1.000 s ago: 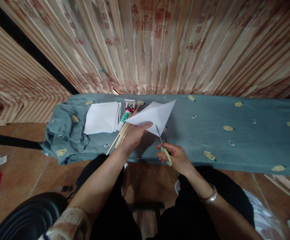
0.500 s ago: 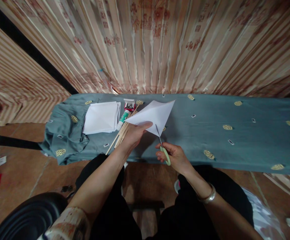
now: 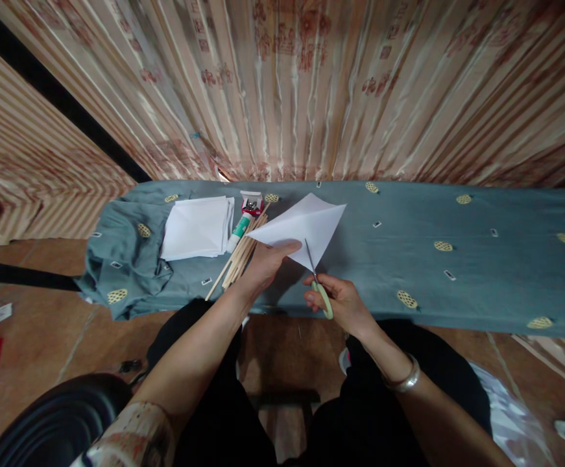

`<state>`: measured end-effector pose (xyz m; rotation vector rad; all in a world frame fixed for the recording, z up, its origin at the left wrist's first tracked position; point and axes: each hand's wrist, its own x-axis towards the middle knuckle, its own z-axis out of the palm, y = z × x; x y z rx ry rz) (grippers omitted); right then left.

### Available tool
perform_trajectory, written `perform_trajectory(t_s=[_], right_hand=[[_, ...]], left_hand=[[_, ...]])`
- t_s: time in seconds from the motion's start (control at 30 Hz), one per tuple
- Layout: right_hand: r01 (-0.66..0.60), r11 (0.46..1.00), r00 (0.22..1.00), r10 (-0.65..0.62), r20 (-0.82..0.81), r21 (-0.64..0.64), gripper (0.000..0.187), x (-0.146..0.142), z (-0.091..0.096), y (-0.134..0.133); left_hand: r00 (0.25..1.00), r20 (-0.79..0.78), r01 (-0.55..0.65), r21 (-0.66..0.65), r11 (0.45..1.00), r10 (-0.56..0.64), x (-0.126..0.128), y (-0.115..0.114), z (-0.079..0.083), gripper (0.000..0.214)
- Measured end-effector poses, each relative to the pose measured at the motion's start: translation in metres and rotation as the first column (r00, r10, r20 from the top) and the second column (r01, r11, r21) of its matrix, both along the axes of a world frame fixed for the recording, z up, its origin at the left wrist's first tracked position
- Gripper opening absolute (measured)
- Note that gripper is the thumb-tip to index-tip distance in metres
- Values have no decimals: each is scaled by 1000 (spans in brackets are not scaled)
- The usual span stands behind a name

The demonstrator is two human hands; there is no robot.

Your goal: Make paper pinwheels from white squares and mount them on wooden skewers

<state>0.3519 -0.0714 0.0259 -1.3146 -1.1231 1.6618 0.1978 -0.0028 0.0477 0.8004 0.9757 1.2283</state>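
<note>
My left hand (image 3: 264, 264) pinches a folded white paper triangle (image 3: 301, 227) by its lower left part and holds it above the blue-grey cloth (image 3: 408, 253). My right hand (image 3: 338, 299) grips green-handled scissors (image 3: 317, 280). Their blades point up and lie against the paper's lower edge, just right of my left thumb. To the left lie a stack of white paper (image 3: 197, 227), a green-and-white glue tube (image 3: 240, 231), a small red-and-white box (image 3: 252, 204) and a bundle of thin wooden sticks (image 3: 238, 257).
The cloth covers a long low table in front of a striped patterned curtain (image 3: 311, 91). The cloth bunches at the left end (image 3: 121, 253). A black round stool (image 3: 58, 421) stands at the lower left, on a brown tiled floor (image 3: 34, 337) with paper scraps.
The paper has turned slightly, its right tip a little lower and further right. The scissors have slid a bit deeper along the paper's lower edge. Both hands stay in nearly the same place.
</note>
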Motion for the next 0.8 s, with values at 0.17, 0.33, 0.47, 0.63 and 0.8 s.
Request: perform_trajectory(t_s=[0.17,0.33,0.47,0.63,0.8], right_hand=[[26,999,999,-28,-39,-32,38,-1,-2,0],[32,999,999,-32,-43,-18,35,-1,-3,0],[30,1000,999,-30,-43,-9,36,-1,-4,0],[40,999,999,-40,-17,-3,43,-1,-1,1],[63,998,998,-63,-14,-9,46,-2,3,2]], left_hand=[[1000,-13,-8,-23,1000,7,1,0,1,28],[1000,3,-14,-27,1000,14,1,0,1,28],[1000,-5,-2,-43,999,2,1,0,1,28],[999,11,44,-37,998,-44,3,-1,-2,31],[998,-6,67,-56,996,-68,3,-3,-4,29]])
